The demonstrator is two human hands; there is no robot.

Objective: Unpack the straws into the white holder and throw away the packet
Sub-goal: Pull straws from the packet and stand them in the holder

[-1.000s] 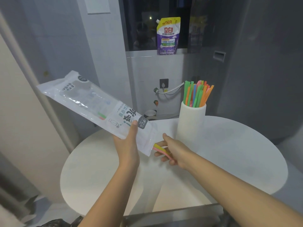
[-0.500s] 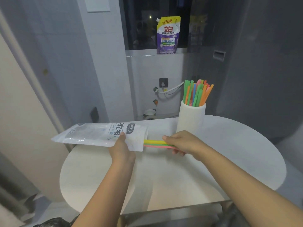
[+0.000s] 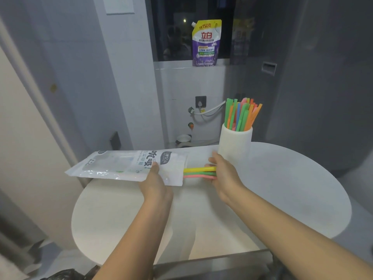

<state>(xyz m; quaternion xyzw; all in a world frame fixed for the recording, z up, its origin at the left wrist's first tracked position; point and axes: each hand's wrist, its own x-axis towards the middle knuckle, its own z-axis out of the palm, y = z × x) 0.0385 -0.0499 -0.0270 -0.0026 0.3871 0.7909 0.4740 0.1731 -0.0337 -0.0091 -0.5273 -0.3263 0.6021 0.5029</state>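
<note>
Left hand (image 3: 155, 184) pinches the packet (image 3: 129, 165) level above the table (image 3: 282, 199); right hand (image 3: 224, 174) grips the last straws (image 3: 198, 172) at its mouth, beside the white holder (image 3: 235, 144). We judge a loose pinch could scatter them. Packet reads "吃吸"; windowsill pouch (image 3: 205, 42) reads "立白", "150克".

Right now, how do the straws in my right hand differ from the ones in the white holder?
The straws in the right hand, call them pulled straws, lie level, partly inside the packet; the holder straws stand upright in the white holder. Pulled straws are few; holder straws are many. Both are brightly coloured.
</note>
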